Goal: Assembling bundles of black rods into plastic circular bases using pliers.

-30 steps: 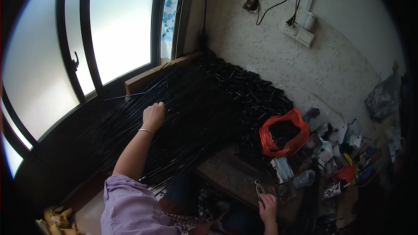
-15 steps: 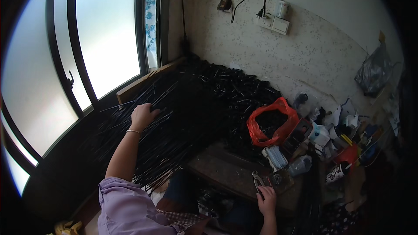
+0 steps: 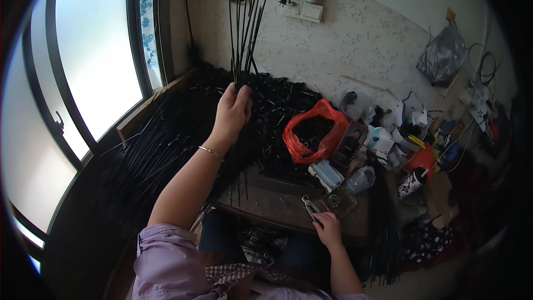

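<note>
- Left hand: arm raised and stretched forward over the work area, wrist bent up, thin bracelet on the wrist.
- Left grip: clenched around the lower ends of a bundle of thin black plastic rods; the rods stand nearly upright and fan out slightly toward the top, against the speckled wall.
- Right hand: low, near the body, resting at the near edge of the dark worn wooden tabletop.
- Right grip: closed on the handles of a small pair of metal pliers, whose head points away from the body, over the tabletop.
- Large pile of long black rods: lies to the left, beside the window, below the raised hand.
- Heap of short black pieces: spread behind the tabletop, along the wall.
- Red plastic bag: open, sits right of the heap; dark small pieces inside.
- Clear plastic packet: just beside the red bag, on its near side; contents cannot be told.
</note>
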The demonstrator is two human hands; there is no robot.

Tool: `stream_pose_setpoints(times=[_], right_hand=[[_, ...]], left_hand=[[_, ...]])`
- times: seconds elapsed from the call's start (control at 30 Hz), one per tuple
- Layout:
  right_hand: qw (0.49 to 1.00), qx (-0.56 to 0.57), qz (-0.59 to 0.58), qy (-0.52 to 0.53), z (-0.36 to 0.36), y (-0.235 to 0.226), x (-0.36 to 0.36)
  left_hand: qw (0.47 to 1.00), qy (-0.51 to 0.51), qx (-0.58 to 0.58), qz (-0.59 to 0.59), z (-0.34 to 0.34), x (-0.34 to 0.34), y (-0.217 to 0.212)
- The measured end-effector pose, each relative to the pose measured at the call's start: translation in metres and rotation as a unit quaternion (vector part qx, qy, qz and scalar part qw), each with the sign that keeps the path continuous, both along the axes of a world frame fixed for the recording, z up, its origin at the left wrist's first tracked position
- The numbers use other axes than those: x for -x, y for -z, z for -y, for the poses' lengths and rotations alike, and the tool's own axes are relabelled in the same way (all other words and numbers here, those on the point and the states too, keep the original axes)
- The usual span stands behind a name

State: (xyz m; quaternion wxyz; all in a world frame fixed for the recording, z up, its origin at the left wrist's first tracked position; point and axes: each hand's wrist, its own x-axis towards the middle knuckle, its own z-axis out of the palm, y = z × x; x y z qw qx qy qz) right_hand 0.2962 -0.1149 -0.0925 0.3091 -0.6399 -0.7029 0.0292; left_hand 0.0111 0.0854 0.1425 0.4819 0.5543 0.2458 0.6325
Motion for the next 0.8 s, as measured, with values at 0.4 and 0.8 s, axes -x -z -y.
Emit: stream_pose_setpoints(times=[0.4,0.8], right_hand=[[0.972,-0.154,-0.159,-0.074,0.014,-0.095,0.083],[0.852,0.185,-0.442,-0.212,0.000,-0.038,0.122]], left_hand=[[0.980,0.161,0.084,0.085,0.060,-0.082,0.091],[0.903,0.245,0.269,0.231,0.065,-0.058,0.088]])
